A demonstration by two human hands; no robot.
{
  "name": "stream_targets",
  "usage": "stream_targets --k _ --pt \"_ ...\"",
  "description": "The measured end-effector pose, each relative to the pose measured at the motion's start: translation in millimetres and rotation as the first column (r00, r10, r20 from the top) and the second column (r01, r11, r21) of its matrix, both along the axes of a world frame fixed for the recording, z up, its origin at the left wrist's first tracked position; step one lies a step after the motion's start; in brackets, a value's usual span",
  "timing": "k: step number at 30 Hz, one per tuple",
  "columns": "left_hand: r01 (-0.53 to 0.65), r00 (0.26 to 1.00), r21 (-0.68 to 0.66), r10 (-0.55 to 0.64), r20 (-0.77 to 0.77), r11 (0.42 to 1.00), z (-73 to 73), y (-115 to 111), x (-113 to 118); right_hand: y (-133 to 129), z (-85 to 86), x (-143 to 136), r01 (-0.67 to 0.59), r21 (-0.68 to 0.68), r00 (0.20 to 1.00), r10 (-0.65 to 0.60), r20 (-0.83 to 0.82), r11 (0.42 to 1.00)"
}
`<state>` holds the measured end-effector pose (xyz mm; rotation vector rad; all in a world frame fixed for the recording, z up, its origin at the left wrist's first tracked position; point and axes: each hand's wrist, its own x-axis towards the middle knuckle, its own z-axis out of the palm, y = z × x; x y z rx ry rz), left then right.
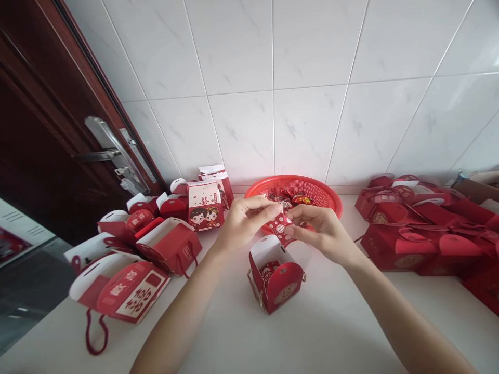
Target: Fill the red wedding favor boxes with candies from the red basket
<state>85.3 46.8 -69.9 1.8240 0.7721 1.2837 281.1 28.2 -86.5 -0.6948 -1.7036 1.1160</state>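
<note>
Between the fingers of both hands is a small red candy packet with white round prints. My left hand pinches its upper left side. On the other side, my right hand grips its right edge with thumb and fingers. Just below the hands stands a red gift box, its top flaps open and rope handles at its sides. Red wrapped pieces show inside it. Behind the hands sits a red plastic basket with wrapped candies in it, partly hidden by my fingers.
Several open red boxes crowd the left of the white table; one with a cartoon couple stands behind them. Closed red boxes are packed at the right. A tiled wall rises behind, a dark door at left.
</note>
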Motion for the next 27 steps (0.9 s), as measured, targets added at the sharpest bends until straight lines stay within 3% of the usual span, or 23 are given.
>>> stream_targets --k 7,17,22,27 --pt "-0.110 0.993 0.101 0.105 0.056 0.989 -2.4 -2.3 5.4 0.6 -2.2 -3.6 -0.027 -0.016 0.998 0.026 -0.061 1.000" --pt "-0.093 0.989 0.034 0.088 0.117 0.995 -6.6 0.7 7.6 5.8 -6.2 -2.5 -0.138 -0.114 0.976 0.115 -0.185 0.984" --pt "-0.126 0.992 0.033 0.126 0.005 0.991 -6.4 2.8 4.1 6.1 -4.9 -1.3 -0.067 -0.117 0.989 0.050 -0.141 0.991" --pt "-0.151 0.930 0.069 0.165 -0.329 0.986 1.7 7.1 -16.9 6.1 -2.3 5.7 0.101 0.035 0.991 -0.104 0.088 0.994"
